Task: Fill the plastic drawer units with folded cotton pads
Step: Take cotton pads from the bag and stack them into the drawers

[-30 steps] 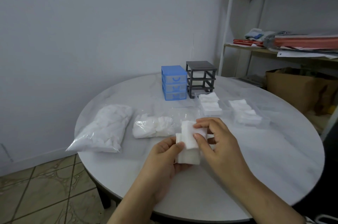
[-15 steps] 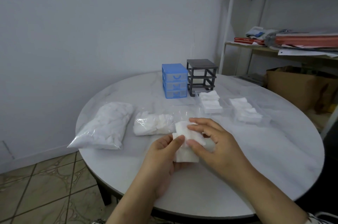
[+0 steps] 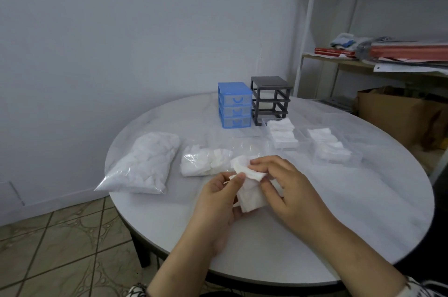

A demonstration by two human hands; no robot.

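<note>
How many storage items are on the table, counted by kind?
Blue drawer unit: 1
Grey frame: 1
Clear drawers with pads: 2
Plastic bags: 2
Total: 6

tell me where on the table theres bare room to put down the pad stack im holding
Bare table lies right of your right hand, below the clear drawers of pads, and along the near edge by your left hand. Crowded: the two bags at left and the blue unit and grey frame at the back.
</note>
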